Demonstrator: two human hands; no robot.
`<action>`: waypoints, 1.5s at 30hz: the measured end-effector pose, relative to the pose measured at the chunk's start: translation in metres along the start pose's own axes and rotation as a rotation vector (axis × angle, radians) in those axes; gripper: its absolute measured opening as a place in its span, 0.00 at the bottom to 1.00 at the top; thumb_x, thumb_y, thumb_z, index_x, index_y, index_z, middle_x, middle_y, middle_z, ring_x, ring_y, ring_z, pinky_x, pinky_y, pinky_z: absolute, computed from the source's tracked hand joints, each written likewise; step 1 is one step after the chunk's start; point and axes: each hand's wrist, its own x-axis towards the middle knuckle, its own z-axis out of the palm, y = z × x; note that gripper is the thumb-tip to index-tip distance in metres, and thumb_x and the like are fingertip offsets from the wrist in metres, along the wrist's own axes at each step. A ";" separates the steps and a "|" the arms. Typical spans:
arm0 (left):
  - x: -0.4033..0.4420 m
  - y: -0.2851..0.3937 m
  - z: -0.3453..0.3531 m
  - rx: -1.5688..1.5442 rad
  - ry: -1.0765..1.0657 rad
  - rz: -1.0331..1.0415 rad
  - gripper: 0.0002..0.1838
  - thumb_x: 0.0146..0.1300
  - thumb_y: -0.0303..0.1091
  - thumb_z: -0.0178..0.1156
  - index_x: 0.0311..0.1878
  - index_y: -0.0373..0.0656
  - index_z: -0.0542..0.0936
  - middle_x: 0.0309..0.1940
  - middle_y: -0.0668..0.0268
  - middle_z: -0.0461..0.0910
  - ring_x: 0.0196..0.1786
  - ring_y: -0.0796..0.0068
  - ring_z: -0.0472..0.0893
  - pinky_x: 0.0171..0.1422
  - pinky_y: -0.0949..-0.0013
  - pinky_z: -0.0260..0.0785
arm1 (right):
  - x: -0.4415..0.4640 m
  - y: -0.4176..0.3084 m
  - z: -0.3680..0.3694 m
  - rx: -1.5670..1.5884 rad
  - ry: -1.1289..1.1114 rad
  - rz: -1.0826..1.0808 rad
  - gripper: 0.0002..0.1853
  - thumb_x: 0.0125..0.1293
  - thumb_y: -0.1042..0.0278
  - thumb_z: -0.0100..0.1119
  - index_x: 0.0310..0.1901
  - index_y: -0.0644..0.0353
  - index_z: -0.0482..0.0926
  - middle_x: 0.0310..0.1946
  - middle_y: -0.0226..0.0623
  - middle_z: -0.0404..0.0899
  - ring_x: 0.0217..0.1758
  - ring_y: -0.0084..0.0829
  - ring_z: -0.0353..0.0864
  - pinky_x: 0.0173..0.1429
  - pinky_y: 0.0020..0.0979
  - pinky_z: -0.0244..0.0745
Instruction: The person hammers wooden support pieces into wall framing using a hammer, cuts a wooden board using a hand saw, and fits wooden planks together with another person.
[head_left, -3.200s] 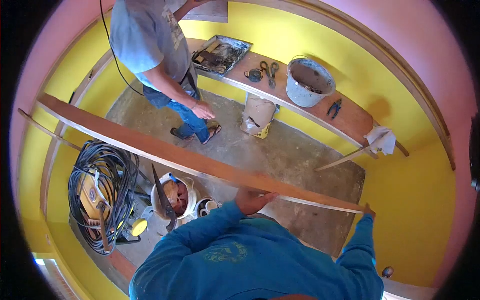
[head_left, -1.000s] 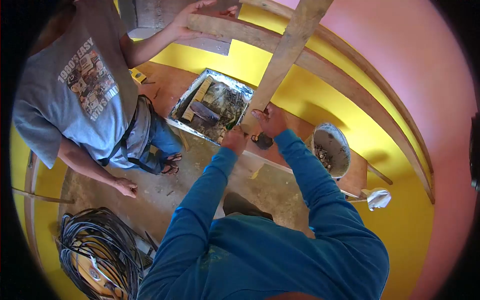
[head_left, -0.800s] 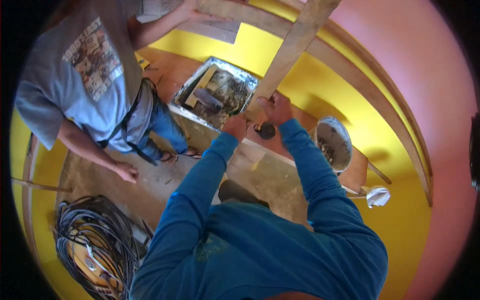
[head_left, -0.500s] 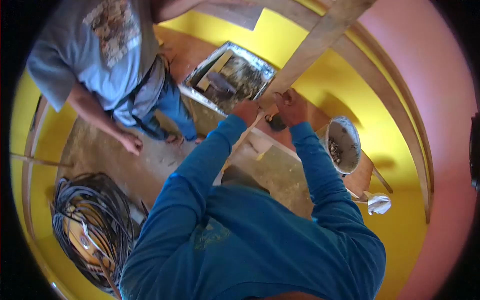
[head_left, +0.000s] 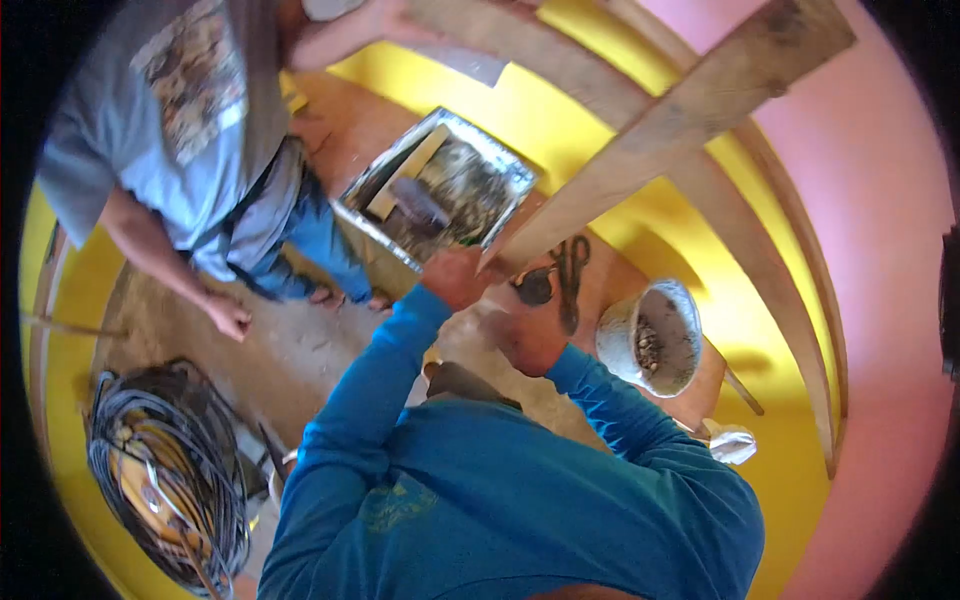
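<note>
My left hand [head_left: 455, 276], in a blue sleeve, is closed at the lower end of a long wooden board [head_left: 680, 130]. This board slants up to the right, nearer the camera. My right hand [head_left: 530, 340] is below and apart from the board, over the floor. Motion smears its fingers, so I cannot see whether it holds anything. Just beyond it lie a black scissor-like tool [head_left: 571, 280] and a small dark round object [head_left: 533, 287].
A speckled square tray [head_left: 515, 165] holds a wood strip and a dark block. At right stands a white bucket [head_left: 618, 335] with small bits inside. Coiled black cable [head_left: 120, 470] lies at left. A co-worker's hand [head_left: 405, 20] touches another curved-looking board [head_left: 530, 55].
My right hand has come down and left, away from the board's end. The board's upper end has swung right, and my left hand has shifted slightly left and down.
</note>
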 end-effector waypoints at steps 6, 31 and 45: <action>0.031 0.093 -0.101 -0.740 0.258 0.228 0.33 0.48 0.41 0.70 0.53 0.29 0.72 0.44 0.50 0.79 0.46 0.60 0.80 0.49 0.65 0.72 | -0.009 -0.072 -0.087 0.468 0.172 0.118 0.10 0.59 0.75 0.52 0.43 0.61 0.74 0.27 0.36 0.79 0.29 0.28 0.79 0.36 0.27 0.73; 0.102 0.152 -0.137 -1.375 -0.110 0.437 0.28 0.43 0.29 0.73 0.47 0.33 0.72 0.38 0.60 0.79 0.40 0.73 0.78 0.45 0.72 0.70 | -0.056 -0.136 -0.172 -0.565 0.824 -0.133 0.09 0.50 0.83 0.59 0.34 0.62 0.80 0.32 0.40 0.74 0.33 0.31 0.75 0.35 0.27 0.70; 0.122 0.153 -0.120 -1.480 -0.114 0.745 0.33 0.46 0.25 0.71 0.56 0.33 0.68 0.44 0.55 0.78 0.49 0.67 0.78 0.56 0.66 0.70 | -0.022 -0.135 -0.150 0.066 0.864 0.117 0.16 0.55 0.85 0.54 0.47 0.66 0.73 0.28 0.31 0.74 0.31 0.23 0.76 0.38 0.22 0.70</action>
